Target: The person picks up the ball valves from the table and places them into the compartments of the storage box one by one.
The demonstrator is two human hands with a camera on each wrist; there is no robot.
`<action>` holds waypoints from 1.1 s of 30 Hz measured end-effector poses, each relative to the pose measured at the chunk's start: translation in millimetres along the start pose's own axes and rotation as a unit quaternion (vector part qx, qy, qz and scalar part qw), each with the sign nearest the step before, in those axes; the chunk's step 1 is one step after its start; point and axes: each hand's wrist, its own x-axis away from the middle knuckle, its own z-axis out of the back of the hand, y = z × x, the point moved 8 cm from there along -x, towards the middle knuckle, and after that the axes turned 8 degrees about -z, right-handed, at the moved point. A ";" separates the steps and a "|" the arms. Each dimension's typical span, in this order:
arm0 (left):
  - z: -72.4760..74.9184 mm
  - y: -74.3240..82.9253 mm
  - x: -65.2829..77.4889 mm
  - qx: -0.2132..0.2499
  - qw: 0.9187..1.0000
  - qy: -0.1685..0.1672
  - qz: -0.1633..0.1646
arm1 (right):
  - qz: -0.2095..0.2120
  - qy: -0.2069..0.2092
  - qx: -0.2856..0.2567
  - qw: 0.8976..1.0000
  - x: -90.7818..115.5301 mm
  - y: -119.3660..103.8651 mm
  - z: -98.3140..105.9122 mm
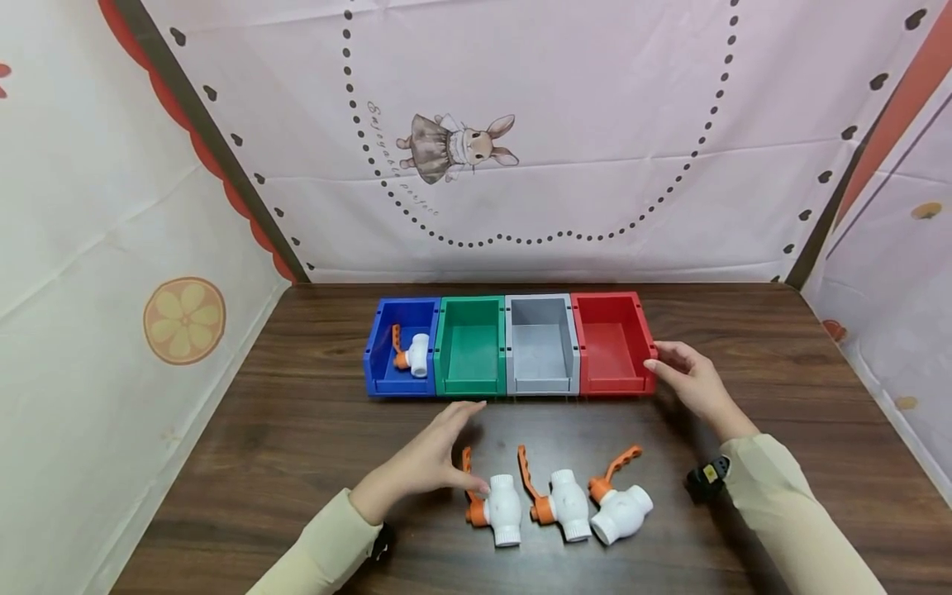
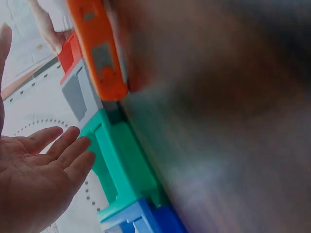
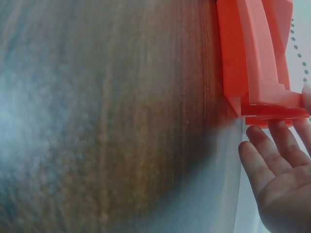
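Note:
My left hand (image 1: 426, 456) hovers with parted fingers by a white plastic ball valve (image 1: 506, 511) with an orange lever handle; its thumb overlaps the valve in the head view, and contact is unclear. A second ball valve (image 1: 570, 506) and a third ball valve (image 1: 623, 514), lying askew, are to its right. At the right end of a bin row, my right hand (image 1: 697, 387) holds the side of the red bin (image 1: 613, 386), thumb at the rim and fingers along the outside. In the left wrist view, an orange handle (image 2: 99, 53) looms close beside the open palm.
Left of the red bin stand a grey bin (image 1: 543, 386), a green bin (image 1: 471, 387) and a blue bin (image 1: 402, 387), side by side. One ball valve (image 1: 419, 355) lies inside the blue bin. Printed cloth (image 1: 595, 165) hangs behind the brown wooden table (image 1: 297, 413).

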 end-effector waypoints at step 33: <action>-41.3 12.1 4.1 -0.105 0.989 -0.098 -0.028 | -0.001 -0.003 0.002 1.000 -1.0 -0.1 -1.4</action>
